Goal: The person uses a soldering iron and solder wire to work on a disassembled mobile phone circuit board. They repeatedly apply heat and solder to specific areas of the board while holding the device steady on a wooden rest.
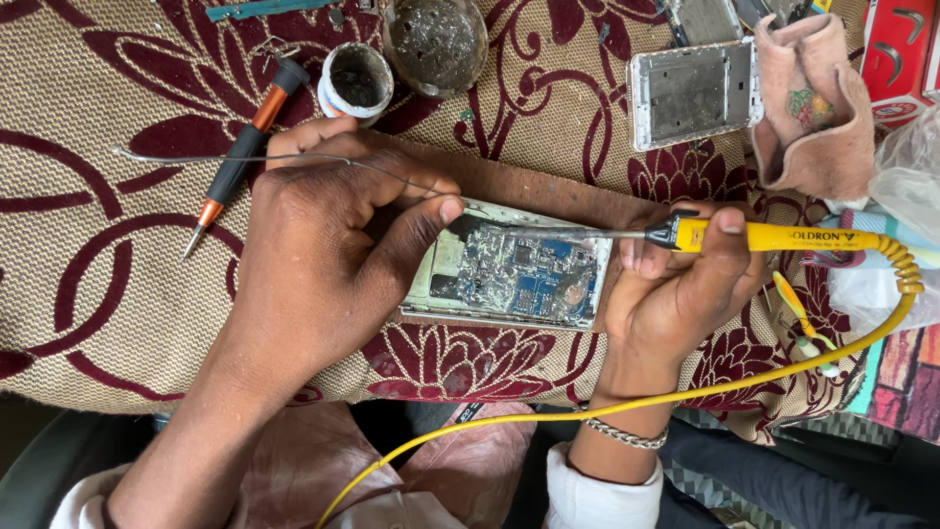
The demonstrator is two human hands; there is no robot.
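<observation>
Phone point(509, 269), opened: blue board, silver shields exposed. Left hand point(333, 235) pinches solder wire point(225, 157); right hand point(685, 284), at 3 o'clock, grips yellow soldering iron point(774, 236).

We judge this an informal phone-repair bench. A patterned cloth point(108, 88) serves as work surface. Beyond the fingers lie a precision screwdriver point(240, 157), two soiled small pots point(355, 78) and a stripped phone frame point(692, 91). Between the fingertips sits an opened phone board point(519, 274), with a yellow soldering iron point(783, 237) in use.
</observation>
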